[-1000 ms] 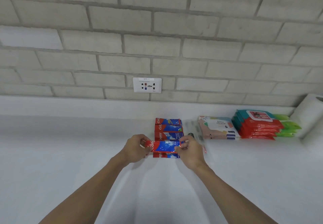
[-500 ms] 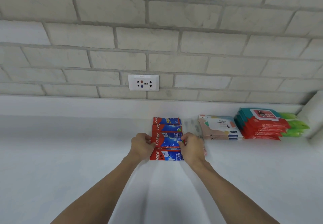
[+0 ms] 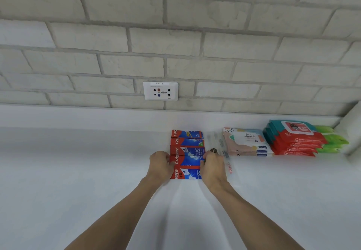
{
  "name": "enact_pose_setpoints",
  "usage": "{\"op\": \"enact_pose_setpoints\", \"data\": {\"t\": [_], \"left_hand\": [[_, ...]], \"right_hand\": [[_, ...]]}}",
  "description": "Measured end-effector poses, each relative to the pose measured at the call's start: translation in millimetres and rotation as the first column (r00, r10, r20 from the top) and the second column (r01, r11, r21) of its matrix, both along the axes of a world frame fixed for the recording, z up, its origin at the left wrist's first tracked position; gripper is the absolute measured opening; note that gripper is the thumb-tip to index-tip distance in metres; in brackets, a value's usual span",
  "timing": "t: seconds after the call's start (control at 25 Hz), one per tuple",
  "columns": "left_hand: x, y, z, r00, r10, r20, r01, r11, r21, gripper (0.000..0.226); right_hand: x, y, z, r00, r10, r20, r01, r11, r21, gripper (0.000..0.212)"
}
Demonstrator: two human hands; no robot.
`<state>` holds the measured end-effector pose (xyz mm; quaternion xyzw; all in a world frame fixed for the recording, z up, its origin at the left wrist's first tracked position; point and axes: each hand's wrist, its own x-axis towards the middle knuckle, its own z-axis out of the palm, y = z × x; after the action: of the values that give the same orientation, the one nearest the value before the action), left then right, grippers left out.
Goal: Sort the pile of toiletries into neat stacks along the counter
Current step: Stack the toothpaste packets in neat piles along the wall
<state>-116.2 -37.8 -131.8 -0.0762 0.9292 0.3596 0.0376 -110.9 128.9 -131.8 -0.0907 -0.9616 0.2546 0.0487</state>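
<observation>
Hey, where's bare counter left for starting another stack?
Widest bare counter lies left of the toothpaste boxes, under the wall socket and beyond. The front strip before the wipes stacks is bare too. Crowded: right of the boxes, clear packets, wipes and green packs sit packed together.

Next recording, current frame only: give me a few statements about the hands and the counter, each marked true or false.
1. The left hand and the right hand grip the same toothpaste box, one at each end. True.
2. The red-and-teal wipes stack sits left of the row of toothpaste boxes. False: the red-and-teal wipes stack lies to the right, beyond the pastel wipes stack.
3. A wall socket is set in the brick wall above the counter. True.
4. The toothpaste boxes stand upright on end. False: they lie flat, side by side.
</observation>
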Motion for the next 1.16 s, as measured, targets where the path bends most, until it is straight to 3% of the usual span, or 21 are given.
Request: {"op": "enact_pose_setpoints", "data": {"t": [0.24,0.36,0.48,0.76,0.96,1.16], "left_hand": [[0,-2,-1,0.999,0.029,-0.015,-0.029,0.999,0.025,0.015],[4,-6,-2,0.999,0.041,-0.026,-0.039,0.998,0.054,0.04],[14,-17,1,0.996,0.029,-0.086,-0.025,0.998,0.053,0.04],[65,-66,18,0.971,0.006,-0.239,0.001,0.999,0.032,0.026],[110,-111,27,0.952,-0.004,-0.307,-0.004,1.0,-0.024,0.024],[158,-162,27,0.961,-0.011,-0.277,-0.025,0.992,-0.125,0.023]], "right_hand": [[-1,-2,-3,1.0,-0.005,-0.014,0.005,1.0,0.009,0.032],[2,-4,0,0.999,0.003,-0.046,-0.005,1.0,-0.031,0.028],[11,-8,5,0.993,0.05,-0.108,-0.054,0.998,-0.036,0.017],[47,-54,13,0.934,0.286,-0.212,-0.325,0.93,-0.175,0.011],[83,-100,25,0.866,0.467,-0.177,-0.496,0.847,-0.193,0.015],[116,-145,28,0.783,0.611,-0.113,-0.619,0.751,-0.228,0.017]]}}
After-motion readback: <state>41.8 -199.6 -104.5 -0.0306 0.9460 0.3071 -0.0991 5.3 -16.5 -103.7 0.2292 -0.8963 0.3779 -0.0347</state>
